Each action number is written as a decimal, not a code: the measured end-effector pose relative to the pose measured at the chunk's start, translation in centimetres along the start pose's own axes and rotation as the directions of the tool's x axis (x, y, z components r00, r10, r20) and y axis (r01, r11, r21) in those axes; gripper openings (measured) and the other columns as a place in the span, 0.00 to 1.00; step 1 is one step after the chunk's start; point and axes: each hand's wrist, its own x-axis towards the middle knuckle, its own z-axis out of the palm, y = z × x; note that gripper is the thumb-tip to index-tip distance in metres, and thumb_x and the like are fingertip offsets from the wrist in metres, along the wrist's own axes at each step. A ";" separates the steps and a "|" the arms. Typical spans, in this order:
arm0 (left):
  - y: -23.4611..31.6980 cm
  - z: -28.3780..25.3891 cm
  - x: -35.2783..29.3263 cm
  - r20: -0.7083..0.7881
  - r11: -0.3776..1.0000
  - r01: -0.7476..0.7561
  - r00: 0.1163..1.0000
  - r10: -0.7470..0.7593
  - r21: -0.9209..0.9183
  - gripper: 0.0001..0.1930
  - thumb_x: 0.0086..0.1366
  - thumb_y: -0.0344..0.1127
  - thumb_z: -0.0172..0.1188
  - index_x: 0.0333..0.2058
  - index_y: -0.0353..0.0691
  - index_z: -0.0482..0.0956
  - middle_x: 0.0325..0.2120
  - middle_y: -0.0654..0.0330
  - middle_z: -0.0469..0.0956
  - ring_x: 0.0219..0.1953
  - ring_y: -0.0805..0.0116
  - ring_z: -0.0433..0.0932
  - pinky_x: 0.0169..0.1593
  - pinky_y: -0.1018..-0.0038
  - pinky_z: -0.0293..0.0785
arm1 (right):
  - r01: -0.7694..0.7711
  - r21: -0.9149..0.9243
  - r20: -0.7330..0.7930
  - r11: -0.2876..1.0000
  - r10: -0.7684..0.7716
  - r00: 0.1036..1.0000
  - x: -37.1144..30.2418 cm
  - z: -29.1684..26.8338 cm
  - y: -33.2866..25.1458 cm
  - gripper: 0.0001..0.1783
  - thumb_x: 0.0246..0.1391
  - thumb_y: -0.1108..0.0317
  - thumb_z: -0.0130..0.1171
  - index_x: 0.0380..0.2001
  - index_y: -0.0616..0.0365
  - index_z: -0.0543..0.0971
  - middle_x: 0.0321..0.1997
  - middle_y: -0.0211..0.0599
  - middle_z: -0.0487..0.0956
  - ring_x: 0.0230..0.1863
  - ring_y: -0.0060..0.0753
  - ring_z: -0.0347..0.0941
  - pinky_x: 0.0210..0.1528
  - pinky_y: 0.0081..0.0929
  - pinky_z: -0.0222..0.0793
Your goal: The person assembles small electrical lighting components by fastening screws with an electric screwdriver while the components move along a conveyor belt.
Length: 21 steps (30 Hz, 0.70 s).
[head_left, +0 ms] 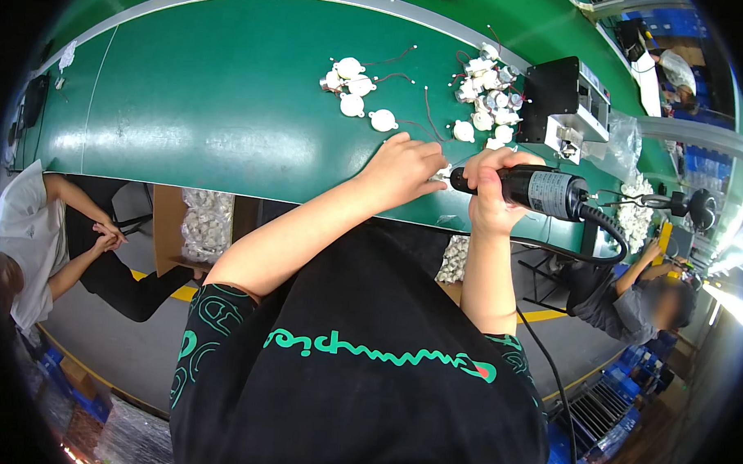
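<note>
My right hand [491,191] is wrapped round a black electric screwdriver [545,191], held nearly level with its tip toward the left. At that tip, my left hand [402,169] pinches a small white-capped motor [442,175] against the green table; fingers and tool hide most of it. Just beyond my left hand lies a loose white round motor [383,120] with thin wires. A small group of similar motors [352,105] sits farther to the left. A larger heap of them [489,97] lies beyond my right hand.
A black box-shaped machine [553,103] stands right of the heap on the green table [205,87]. The screwdriver's coiled cord [621,241] loops at the right. Clear bags and white parts [636,208] lie beyond. One person [36,237] sits at left, another [631,302] at right.
</note>
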 end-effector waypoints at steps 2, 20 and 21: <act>-0.3 -0.2 -0.1 -0.008 1.000 -0.002 1.000 0.002 -0.001 0.16 0.51 0.41 0.72 0.37 0.43 0.82 0.30 0.65 0.76 0.33 0.64 0.77 0.39 0.68 0.66 | -0.001 -0.009 0.012 1.000 0.001 1.000 0.1 0.2 0.4 0.23 0.49 0.81 0.67 0.42 0.57 0.65 0.23 0.38 0.74 0.24 0.31 0.72 0.29 0.28 0.72; 0.7 0.0 1.0 0.094 0.999 0.018 0.995 -0.022 0.038 0.19 0.49 0.43 0.76 0.35 0.41 0.80 0.32 0.62 0.79 0.34 0.60 0.79 0.38 0.65 0.65 | 0.023 0.214 -0.172 0.976 0.014 0.985 -1.0 -2.3 -0.3 0.23 0.49 0.85 0.65 0.48 0.67 0.69 0.26 0.35 0.77 0.25 0.22 0.74 0.25 0.22 0.72; 0.5 0.1 0.8 0.118 0.998 0.045 0.992 -0.049 0.038 0.19 0.49 0.43 0.76 0.35 0.41 0.80 0.33 0.61 0.79 0.34 0.60 0.78 0.38 0.65 0.65 | -0.035 0.148 -0.199 0.988 0.065 0.978 -1.3 -2.3 -0.9 0.23 0.48 0.86 0.66 0.47 0.66 0.71 0.28 0.33 0.78 0.27 0.20 0.74 0.28 0.21 0.72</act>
